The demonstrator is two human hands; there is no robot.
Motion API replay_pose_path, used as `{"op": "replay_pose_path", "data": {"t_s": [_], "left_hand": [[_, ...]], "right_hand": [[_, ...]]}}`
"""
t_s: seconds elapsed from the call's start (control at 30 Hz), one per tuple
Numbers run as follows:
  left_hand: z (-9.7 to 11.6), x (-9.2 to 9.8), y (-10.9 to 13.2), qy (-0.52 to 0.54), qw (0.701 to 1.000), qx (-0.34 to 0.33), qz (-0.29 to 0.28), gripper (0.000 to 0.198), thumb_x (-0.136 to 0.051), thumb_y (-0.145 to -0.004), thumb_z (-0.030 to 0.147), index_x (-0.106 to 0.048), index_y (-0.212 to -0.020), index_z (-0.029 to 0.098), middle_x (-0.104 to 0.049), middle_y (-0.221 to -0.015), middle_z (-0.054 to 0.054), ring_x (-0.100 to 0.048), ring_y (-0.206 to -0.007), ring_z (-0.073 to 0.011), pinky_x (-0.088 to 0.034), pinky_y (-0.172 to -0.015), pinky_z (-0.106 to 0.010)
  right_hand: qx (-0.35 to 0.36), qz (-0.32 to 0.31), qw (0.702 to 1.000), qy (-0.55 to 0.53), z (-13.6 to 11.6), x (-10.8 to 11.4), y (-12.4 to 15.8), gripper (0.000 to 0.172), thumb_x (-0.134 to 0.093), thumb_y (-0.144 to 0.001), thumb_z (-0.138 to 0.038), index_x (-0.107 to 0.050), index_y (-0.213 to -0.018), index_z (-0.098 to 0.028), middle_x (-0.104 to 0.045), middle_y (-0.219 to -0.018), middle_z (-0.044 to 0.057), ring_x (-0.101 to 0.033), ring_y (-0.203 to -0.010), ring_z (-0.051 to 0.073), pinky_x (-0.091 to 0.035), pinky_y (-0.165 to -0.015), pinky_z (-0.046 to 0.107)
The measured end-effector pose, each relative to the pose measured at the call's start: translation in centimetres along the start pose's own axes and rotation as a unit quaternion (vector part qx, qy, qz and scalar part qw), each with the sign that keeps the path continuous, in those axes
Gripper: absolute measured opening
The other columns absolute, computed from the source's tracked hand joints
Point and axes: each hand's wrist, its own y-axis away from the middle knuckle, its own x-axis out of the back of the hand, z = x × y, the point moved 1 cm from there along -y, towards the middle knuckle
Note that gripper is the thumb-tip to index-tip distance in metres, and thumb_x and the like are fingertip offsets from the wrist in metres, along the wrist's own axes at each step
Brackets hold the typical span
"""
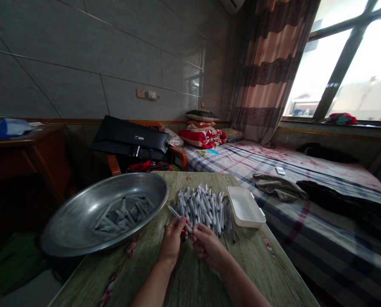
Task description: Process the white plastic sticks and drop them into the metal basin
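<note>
A slim whitish pen (174, 212) slants between my hands, its upper left end sticking out past my fingers. My left hand (174, 234) pinches it around the middle with thumb and fingers. The fingertips of my right hand (208, 244) are closed at its lower right end; what exactly they grip there is partly hidden. Just beyond my hands lies a heap of pens (205, 207), pale with dark tips, on the wood-patterned table (190, 281).
A large metal basin (72, 213) on the left holds pale slim pieces in plastic (126, 217). A white plastic box (246, 207) stands right of the heap. Beyond are a chair with a black monitor (133, 136) and a bed with a checked sheet (235, 162).
</note>
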Motion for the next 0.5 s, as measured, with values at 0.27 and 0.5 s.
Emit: {"op": "replay_pose_path", "data": {"t_s": [0.27, 0.5], "left_hand": [[0.55, -0.23, 0.43, -0.006, 1.000, 0.003, 0.009, 0.038, -0.077, -0.062, 0.050, -0.069, -0.072, 0.014, -0.066, -0.065, -0.002, -0.055, -0.054, -0.0110, -0.043, -0.052, -0.022], [0.05, 0.09, 0.05, -0.013, 1.000, -0.007, -0.005, 0.036, -0.075, -0.066, 0.050, -0.068, -0.070, 0.014, -0.064, -0.061, -0.001, -0.055, -0.053, -0.0113, -0.042, -0.051, -0.022]], "right_hand": [[0.019, 0.006, 0.998, 0.057, 0.36, -0.03, 0.00, 0.047, -0.073, -0.065, -0.058, -0.050, -0.072, -0.017, -0.042, -0.051, -0.009, -0.027, -0.035, 0.002, -0.012, -0.035, 0.018], [-0.024, 0.003, 1.000, 0.020, 0.27, -0.20, 0.02, 0.045, -0.072, -0.067, -0.056, -0.052, -0.081, -0.018, -0.049, -0.059, -0.007, -0.027, -0.034, 0.001, -0.008, -0.035, 0.017]]}}
